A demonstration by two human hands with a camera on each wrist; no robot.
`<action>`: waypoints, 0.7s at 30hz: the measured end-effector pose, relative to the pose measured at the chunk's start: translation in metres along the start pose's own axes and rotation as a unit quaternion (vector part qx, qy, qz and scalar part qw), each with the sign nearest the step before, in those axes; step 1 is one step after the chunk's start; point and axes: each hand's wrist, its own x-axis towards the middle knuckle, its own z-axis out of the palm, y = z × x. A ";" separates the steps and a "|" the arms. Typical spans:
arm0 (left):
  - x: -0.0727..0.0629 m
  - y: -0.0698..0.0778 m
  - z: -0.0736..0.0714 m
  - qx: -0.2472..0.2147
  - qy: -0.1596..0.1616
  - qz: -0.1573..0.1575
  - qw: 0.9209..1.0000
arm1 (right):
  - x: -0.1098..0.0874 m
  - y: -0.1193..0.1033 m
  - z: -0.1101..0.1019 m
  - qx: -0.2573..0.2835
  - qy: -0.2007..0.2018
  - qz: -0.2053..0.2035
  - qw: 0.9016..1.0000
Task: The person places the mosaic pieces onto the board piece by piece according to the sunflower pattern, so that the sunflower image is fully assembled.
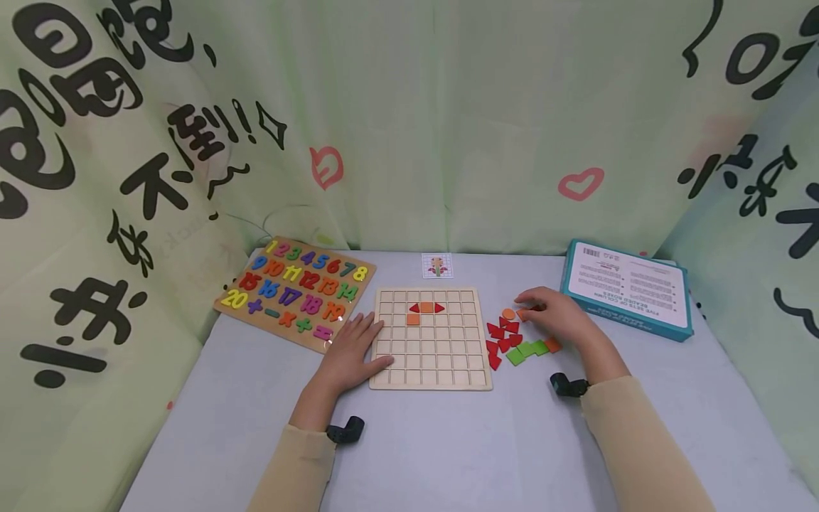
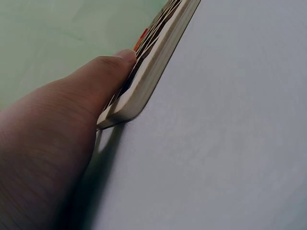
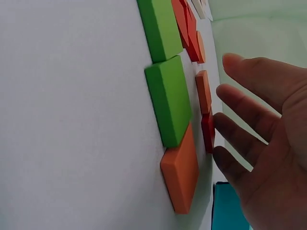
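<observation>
My left hand [image 1: 348, 355] rests at the left edge of a wooden grid board [image 1: 431, 366], its thumb [image 2: 108, 72] lying on the rim near the corner. On the grid are two red triangles with an orange square [image 1: 426, 308] between them, and another orange square [image 1: 413, 320] below. To the board's right, my right hand [image 1: 555, 313] hovers over loose pieces, thumb and fingers apart, with nothing visible between them. Below it are red pieces [image 1: 504, 345], green squares [image 3: 168, 100], an orange square [image 3: 181, 175] and a round orange piece [image 1: 508, 313].
A number board [image 1: 301, 288] with coloured numerals lies at the back left, beside the left fingers. A small picture card [image 1: 437, 266] lies behind the grid board. At the back right is a teal box [image 1: 630, 288]. Printed curtains surround the white table [image 1: 435, 448].
</observation>
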 end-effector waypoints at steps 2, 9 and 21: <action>0.000 0.001 0.000 -0.002 0.002 0.001 1.000 | 0.004 0.000 0.001 -0.007 -0.009 -0.010 1.000; -0.002 0.002 -0.002 -0.009 0.004 -0.001 1.000 | 0.013 -0.006 0.004 -0.038 -0.016 -0.033 0.999; -0.001 0.002 -0.001 -0.005 0.003 0.002 1.000 | 0.017 -0.011 0.008 -0.051 0.001 -0.002 0.999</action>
